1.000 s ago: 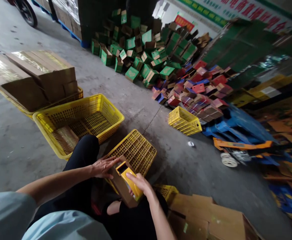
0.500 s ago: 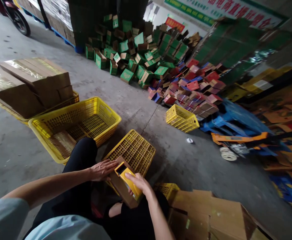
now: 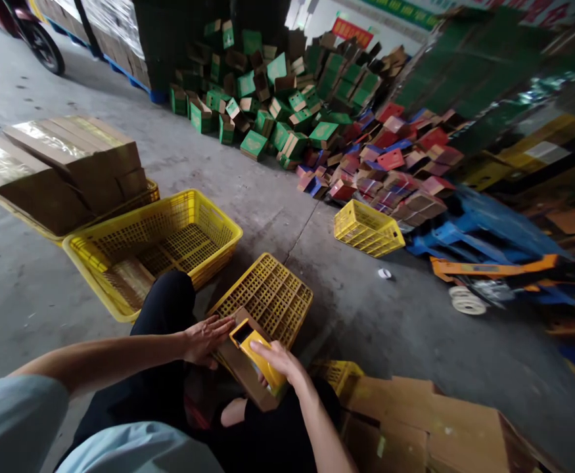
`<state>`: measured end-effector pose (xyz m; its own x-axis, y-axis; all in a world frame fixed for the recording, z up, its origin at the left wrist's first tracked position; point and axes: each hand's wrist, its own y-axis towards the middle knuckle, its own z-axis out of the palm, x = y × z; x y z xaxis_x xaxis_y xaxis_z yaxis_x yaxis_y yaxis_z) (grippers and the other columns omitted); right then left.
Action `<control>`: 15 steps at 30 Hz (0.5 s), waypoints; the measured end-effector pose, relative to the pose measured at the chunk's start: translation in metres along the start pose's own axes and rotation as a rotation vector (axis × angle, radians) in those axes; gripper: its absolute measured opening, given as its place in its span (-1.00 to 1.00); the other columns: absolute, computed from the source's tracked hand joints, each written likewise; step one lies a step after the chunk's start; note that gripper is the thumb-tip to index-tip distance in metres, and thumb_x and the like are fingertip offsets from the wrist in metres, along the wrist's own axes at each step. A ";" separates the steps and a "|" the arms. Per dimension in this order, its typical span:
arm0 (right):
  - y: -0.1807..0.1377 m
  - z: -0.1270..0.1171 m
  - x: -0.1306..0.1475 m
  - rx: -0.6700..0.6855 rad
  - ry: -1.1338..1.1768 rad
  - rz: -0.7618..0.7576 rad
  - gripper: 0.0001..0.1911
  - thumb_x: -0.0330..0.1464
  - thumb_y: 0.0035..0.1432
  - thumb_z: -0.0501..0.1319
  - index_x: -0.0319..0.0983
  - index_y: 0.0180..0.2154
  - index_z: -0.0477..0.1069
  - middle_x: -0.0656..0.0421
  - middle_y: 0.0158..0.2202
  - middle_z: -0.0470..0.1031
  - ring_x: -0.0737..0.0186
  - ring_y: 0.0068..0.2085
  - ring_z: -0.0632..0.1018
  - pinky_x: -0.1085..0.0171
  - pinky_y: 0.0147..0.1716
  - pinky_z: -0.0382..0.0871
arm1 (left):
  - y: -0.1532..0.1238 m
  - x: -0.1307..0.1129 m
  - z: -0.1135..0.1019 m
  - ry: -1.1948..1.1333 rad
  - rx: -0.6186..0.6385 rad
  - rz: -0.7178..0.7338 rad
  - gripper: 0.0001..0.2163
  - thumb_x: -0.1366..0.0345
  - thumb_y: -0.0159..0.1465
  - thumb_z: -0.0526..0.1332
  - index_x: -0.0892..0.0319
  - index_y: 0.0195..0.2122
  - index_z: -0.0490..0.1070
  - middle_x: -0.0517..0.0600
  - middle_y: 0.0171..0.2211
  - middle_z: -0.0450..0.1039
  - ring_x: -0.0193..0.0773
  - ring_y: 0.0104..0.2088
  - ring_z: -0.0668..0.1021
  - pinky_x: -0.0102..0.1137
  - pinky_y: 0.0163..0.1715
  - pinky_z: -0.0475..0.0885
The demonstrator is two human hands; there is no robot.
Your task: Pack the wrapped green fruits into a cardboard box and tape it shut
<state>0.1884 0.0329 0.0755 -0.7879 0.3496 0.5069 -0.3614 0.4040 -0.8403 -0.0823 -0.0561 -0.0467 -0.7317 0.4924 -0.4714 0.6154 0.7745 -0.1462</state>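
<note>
A narrow brown cardboard box point(image 3: 244, 368) lies tilted across the near side of an upturned yellow crate point(image 3: 272, 295), by my knees. My left hand point(image 3: 207, 338) rests against the box's far left end, its fingers stretched out flat. In my right hand point(image 3: 278, 363) is a yellow tape dispenser point(image 3: 256, 348), gripped from above with the thumb along its top. The dispenser sits on the box's upper face, its dark front opening towards my left fingers. Any tape under it is hidden.
At left, a yellow basket point(image 3: 213, 266) holds a taped box point(image 3: 132, 279); behind it are stacked taped cartons point(image 3: 70, 154). Flat cardboard point(image 3: 415, 420) lies at lower right. Farther off are a small yellow crate point(image 3: 366, 230), an orange pallet jack point(image 3: 494, 268) and heaped green boxes point(image 3: 262, 125).
My view has turned slightly left, so the surroundings sit a little farther right. Both hands, the box and the tape dispenser keep nearly the same positions relative to each other.
</note>
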 end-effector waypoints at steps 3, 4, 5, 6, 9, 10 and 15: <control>-0.002 -0.005 -0.012 0.005 -0.022 -0.006 -0.45 0.07 0.36 0.14 -0.28 -0.32 0.51 -0.02 -0.53 0.61 -0.02 -0.39 0.73 0.06 -0.24 0.71 | 0.001 0.002 -0.001 0.000 0.013 0.007 0.10 -0.17 0.17 0.39 0.37 0.55 -0.06 0.43 0.55 -0.14 0.39 0.52 0.03 0.15 0.45 0.04; -0.003 -0.006 -0.015 -0.005 -0.021 -0.004 -0.45 0.08 0.35 0.15 -0.28 -0.32 0.51 -0.01 -0.54 0.61 -0.02 -0.40 0.73 0.05 -0.24 0.71 | 0.001 0.003 -0.001 -0.003 0.011 0.017 0.10 -0.19 0.17 0.38 0.36 0.55 -0.05 0.43 0.55 -0.12 0.40 0.52 0.04 0.15 0.44 0.05; -0.005 -0.006 -0.018 -0.018 -0.016 0.001 -0.45 0.08 0.35 0.16 -0.29 -0.31 0.51 0.00 -0.54 0.61 -0.02 -0.40 0.72 0.04 -0.23 0.71 | 0.001 0.003 -0.002 -0.005 0.005 0.028 0.10 -0.22 0.17 0.36 0.36 0.55 -0.05 0.43 0.54 -0.10 0.40 0.51 0.06 0.16 0.44 0.06; -0.006 -0.006 -0.020 -0.027 -0.010 0.008 -0.45 0.07 0.35 0.16 -0.30 -0.30 0.51 0.01 -0.55 0.60 -0.02 -0.39 0.73 0.03 -0.21 0.71 | 0.001 0.004 -0.003 -0.007 -0.006 0.038 0.10 -0.23 0.18 0.34 0.35 0.55 -0.05 0.44 0.54 -0.07 0.41 0.51 0.07 0.17 0.43 0.06; -0.011 -0.005 -0.019 -0.037 0.009 0.030 -0.51 0.01 0.35 0.18 -0.30 -0.25 0.54 0.01 -0.53 0.61 -0.04 -0.29 0.75 0.06 -0.14 0.69 | 0.003 0.003 -0.005 0.003 -0.062 0.057 0.03 -0.24 0.23 0.31 0.30 0.54 -0.01 0.41 0.50 0.07 0.39 0.48 0.16 0.18 0.44 0.03; -0.012 -0.004 -0.018 -0.042 0.014 0.035 -0.54 -0.01 0.36 0.19 -0.30 -0.24 0.55 0.00 -0.51 0.62 -0.04 -0.26 0.76 0.08 -0.13 0.69 | 0.005 0.002 -0.005 0.012 -0.082 0.057 0.01 -0.23 0.24 0.31 0.28 0.54 0.01 0.39 0.47 0.14 0.37 0.46 0.20 0.17 0.45 0.01; -0.019 0.000 -0.014 -0.131 0.054 0.011 -0.60 -0.10 0.34 0.25 -0.34 -0.26 0.57 -0.13 -0.40 0.66 -0.17 -0.14 0.74 0.05 -0.14 0.70 | 0.014 -0.004 -0.008 0.047 -0.106 0.046 -0.06 -0.19 0.31 0.28 0.21 0.56 -0.01 0.33 0.48 0.15 0.32 0.45 0.22 0.14 0.48 -0.11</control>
<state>0.2065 0.0203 0.0848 -0.7624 0.3980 0.5103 -0.2816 0.5059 -0.8153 -0.0727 -0.0440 -0.0400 -0.7177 0.5449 -0.4336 0.6163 0.7869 -0.0312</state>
